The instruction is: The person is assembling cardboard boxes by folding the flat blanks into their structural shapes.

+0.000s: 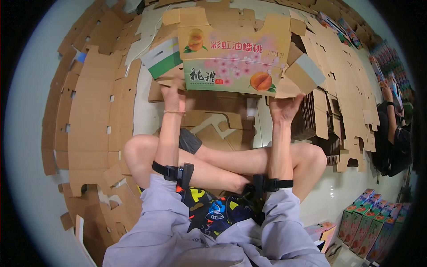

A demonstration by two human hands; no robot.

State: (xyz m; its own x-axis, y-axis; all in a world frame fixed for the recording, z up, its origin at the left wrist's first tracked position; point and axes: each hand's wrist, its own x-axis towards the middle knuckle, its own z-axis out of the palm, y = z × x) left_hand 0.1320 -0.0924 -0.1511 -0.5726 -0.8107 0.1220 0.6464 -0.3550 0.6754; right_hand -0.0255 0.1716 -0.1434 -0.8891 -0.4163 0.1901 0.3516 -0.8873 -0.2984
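In front of my crossed legs I hold up a partly unfolded cardboard box (231, 66). Its printed face carries pink blossoms, peaches and characters, fading from yellow to green. Side flaps stick out left and right, the left one white and green, and a notched brown flap rises at the top. My left hand (173, 99) grips the lower left corner, its fingertips hidden by the board. At the lower right corner my right hand (285, 109) is closed on the box, thumb pointing up along the flap and most fingers tucked behind the cardboard.
Flat brown cardboard blanks (95, 98) cover the floor on my left. To the right stands a stack of folded cardboard (313, 115). Finished printed boxes (367, 218) stand in rows at the lower right. Another person (391, 129) works at the far right.
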